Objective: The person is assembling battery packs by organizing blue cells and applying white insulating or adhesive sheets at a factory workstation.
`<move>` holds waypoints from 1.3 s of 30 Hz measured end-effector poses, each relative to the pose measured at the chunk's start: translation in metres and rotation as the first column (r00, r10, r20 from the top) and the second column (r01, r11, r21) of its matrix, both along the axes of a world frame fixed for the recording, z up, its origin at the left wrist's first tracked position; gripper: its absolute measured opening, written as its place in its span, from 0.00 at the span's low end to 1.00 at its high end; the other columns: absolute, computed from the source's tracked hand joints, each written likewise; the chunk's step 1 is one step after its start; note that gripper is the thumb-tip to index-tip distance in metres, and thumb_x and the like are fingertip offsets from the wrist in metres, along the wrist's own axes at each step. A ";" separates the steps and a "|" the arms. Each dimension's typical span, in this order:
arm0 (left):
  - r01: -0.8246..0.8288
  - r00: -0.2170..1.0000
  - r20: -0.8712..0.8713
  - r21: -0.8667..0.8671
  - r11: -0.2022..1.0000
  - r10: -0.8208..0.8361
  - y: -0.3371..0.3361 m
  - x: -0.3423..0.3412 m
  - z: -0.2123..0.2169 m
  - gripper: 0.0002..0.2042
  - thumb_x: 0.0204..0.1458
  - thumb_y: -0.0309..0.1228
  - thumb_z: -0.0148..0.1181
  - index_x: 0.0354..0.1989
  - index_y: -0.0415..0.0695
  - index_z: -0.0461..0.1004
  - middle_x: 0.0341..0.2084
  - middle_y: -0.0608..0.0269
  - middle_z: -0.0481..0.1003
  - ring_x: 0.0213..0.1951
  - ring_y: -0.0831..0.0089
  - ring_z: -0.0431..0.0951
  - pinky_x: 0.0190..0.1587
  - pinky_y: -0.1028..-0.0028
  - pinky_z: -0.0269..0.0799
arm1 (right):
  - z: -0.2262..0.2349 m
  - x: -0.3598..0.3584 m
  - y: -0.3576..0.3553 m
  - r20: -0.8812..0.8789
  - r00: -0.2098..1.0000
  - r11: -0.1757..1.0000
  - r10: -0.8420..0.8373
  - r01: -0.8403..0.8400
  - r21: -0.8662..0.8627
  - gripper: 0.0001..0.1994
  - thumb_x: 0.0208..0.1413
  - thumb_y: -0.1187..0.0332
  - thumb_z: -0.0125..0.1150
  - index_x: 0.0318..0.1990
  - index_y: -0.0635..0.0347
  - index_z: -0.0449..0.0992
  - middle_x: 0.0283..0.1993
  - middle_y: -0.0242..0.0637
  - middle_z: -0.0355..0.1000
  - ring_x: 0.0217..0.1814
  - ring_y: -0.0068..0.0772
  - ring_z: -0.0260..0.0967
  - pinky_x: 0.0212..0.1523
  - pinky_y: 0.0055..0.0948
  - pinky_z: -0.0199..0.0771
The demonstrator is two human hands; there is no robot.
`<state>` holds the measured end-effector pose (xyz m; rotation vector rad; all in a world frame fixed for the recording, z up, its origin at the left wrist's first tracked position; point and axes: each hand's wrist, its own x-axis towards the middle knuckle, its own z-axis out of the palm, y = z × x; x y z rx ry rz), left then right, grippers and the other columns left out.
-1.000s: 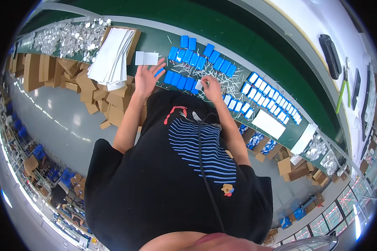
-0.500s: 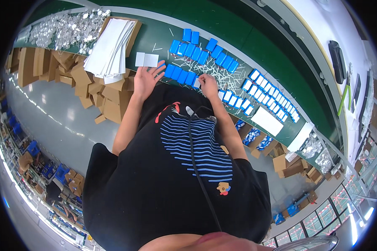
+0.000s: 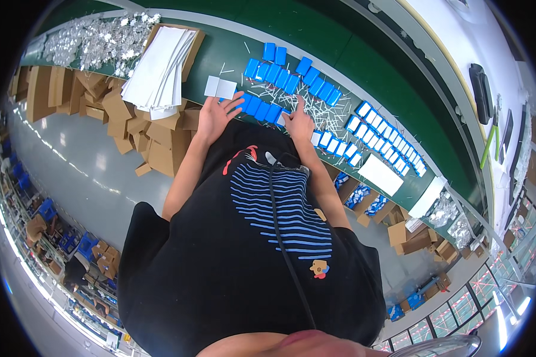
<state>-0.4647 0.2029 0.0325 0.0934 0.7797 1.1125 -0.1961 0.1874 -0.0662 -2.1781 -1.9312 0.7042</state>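
My left hand [image 3: 214, 119] has its palm turned up and its outer fingers spread. At its fingertips it holds a small white sheet [image 3: 219, 87], split into pieces. Beside those fingers begins a near row of flat blue rectangular packs [image 3: 253, 106]. My right hand [image 3: 302, 126] is at the right end of this row, its index finger stretched out and its thumb by a pack with a white piece [image 3: 283, 118] on top. Beyond that hand lie thin white strips [image 3: 324, 112], scattered in a heap. Right of it, blue packs with white faces [image 3: 333, 144] continue the row.
Farther back lie more blue packs [image 3: 274, 72]. White-faced packs [image 3: 387, 137] stand in rows at the right, near a blank white sheet [image 3: 380, 174]. Left are a stack of white sheets [image 3: 155, 74] and crumpled clear scraps [image 3: 98, 44]. Cardboard boxes [image 3: 164, 146] sit below the table edge.
My left hand and the white sheet have shifted right, toward the blue packs. My right index finger has straightened out from a bent, pinching pose; the hand stays by the same pack.
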 end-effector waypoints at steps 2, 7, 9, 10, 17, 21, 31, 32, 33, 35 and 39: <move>0.080 0.996 -0.035 0.012 0.997 -0.080 0.001 0.002 0.001 0.24 0.65 0.44 0.39 0.61 0.37 0.61 0.62 0.40 0.66 0.60 0.54 0.69 0.61 0.62 0.63 | -0.003 0.005 0.010 0.027 0.999 1.000 -0.016 0.017 -0.012 0.11 0.52 0.62 0.67 0.40 0.53 0.78 0.26 0.27 0.74 0.29 0.38 0.74 0.31 0.34 0.72; 0.248 0.966 -0.084 0.056 0.967 -0.243 0.004 0.004 -0.004 0.27 0.66 0.46 0.38 0.64 0.37 0.59 0.63 0.39 0.64 0.61 0.53 0.68 0.63 0.61 0.62 | -0.008 0.028 0.026 -0.104 0.995 0.982 -0.014 -0.006 -0.187 0.11 0.53 0.61 0.68 0.41 0.54 0.80 0.27 0.27 0.75 0.27 0.32 0.72 0.29 0.29 0.70; 0.333 0.941 -0.098 0.088 0.939 -0.325 0.006 0.005 -0.008 0.27 0.66 0.46 0.37 0.64 0.37 0.60 0.63 0.38 0.64 0.61 0.53 0.68 0.62 0.61 0.62 | -0.009 0.035 0.029 -0.258 0.966 0.938 -0.021 -0.071 -0.339 0.10 0.53 0.62 0.68 0.40 0.54 0.80 0.28 0.27 0.76 0.26 0.29 0.70 0.29 0.27 0.69; 0.334 0.941 -0.097 0.091 0.938 -0.325 0.008 0.006 -0.008 0.27 0.66 0.46 0.37 0.64 0.37 0.60 0.63 0.38 0.64 0.61 0.53 0.68 0.62 0.61 0.62 | -0.005 0.033 0.031 -0.256 0.966 0.939 -0.021 -0.069 -0.336 0.10 0.53 0.62 0.68 0.40 0.54 0.80 0.28 0.27 0.76 0.26 0.29 0.70 0.29 0.27 0.69; 0.470 0.861 0.136 0.151 0.870 -0.489 0.005 0.016 -0.011 0.31 0.65 0.51 0.37 0.68 0.39 0.55 0.64 0.40 0.63 0.64 0.48 0.65 0.64 0.55 0.61 | 0.098 -0.027 0.049 -0.715 0.693 0.989 -0.093 0.146 0.013 0.07 0.51 0.67 0.68 0.35 0.59 0.81 0.33 0.34 0.76 0.27 0.29 0.67 0.31 0.27 0.68; 0.504 0.814 0.224 0.187 0.843 -0.537 0.006 0.025 -0.012 0.33 0.65 0.53 0.37 0.71 0.42 0.53 0.65 0.41 0.62 0.65 0.47 0.64 0.65 0.53 0.61 | 0.110 -0.034 0.050 -0.625 0.773 0.985 0.109 -0.002 0.170 0.04 0.51 0.71 0.65 0.35 0.60 0.80 0.31 0.33 0.74 0.26 0.29 0.64 0.30 0.26 0.66; 0.275 0.932 0.247 -0.009 0.961 -0.264 -0.004 0.017 -0.010 0.34 0.64 0.55 0.38 0.72 0.45 0.53 0.66 0.47 0.62 0.65 0.48 0.64 0.64 0.54 0.63 | 0.107 -0.046 0.024 -0.581 0.806 0.941 0.114 0.099 0.323 0.05 0.52 0.72 0.63 0.36 0.60 0.77 0.29 0.32 0.72 0.25 0.28 0.63 0.30 0.26 0.65; 0.229 0.949 0.221 0.000 0.973 -0.223 -0.005 0.011 -0.012 0.33 0.64 0.54 0.37 0.71 0.45 0.54 0.65 0.47 0.63 0.64 0.49 0.65 0.63 0.55 0.63 | 0.105 -0.041 0.026 -0.581 0.810 0.963 0.074 0.093 0.253 0.04 0.52 0.72 0.62 0.35 0.59 0.76 0.29 0.33 0.72 0.26 0.31 0.63 0.31 0.29 0.66; 0.182 0.964 0.195 0.010 0.983 -0.180 -0.007 0.006 -0.014 0.33 0.64 0.54 0.37 0.71 0.44 0.55 0.64 0.48 0.64 0.63 0.51 0.66 0.62 0.56 0.64 | 0.102 -0.036 0.028 -0.578 0.815 0.980 0.034 0.087 0.181 0.04 0.52 0.71 0.62 0.35 0.59 0.76 0.29 0.34 0.72 0.27 0.33 0.64 0.32 0.31 0.66; 0.134 0.976 0.169 0.022 0.991 -0.135 -0.011 0.000 -0.018 0.32 0.64 0.53 0.36 0.70 0.44 0.56 0.63 0.48 0.64 0.62 0.52 0.67 0.60 0.57 0.65 | 0.092 -0.026 0.032 -0.573 0.819 0.991 -0.003 0.080 0.110 0.04 0.52 0.71 0.61 0.35 0.58 0.75 0.29 0.35 0.72 0.27 0.36 0.65 0.33 0.33 0.67; 0.313 0.907 -0.319 0.070 0.947 -0.276 -0.012 -0.006 -0.034 0.28 0.66 0.49 0.37 0.68 0.43 0.61 0.58 0.53 0.70 0.55 0.62 0.71 0.55 0.66 0.68 | 0.024 -0.001 0.023 -0.442 0.895 0.997 0.055 -0.073 -0.025 0.04 0.55 0.68 0.57 0.35 0.56 0.75 0.31 0.37 0.72 0.30 0.41 0.68 0.35 0.38 0.69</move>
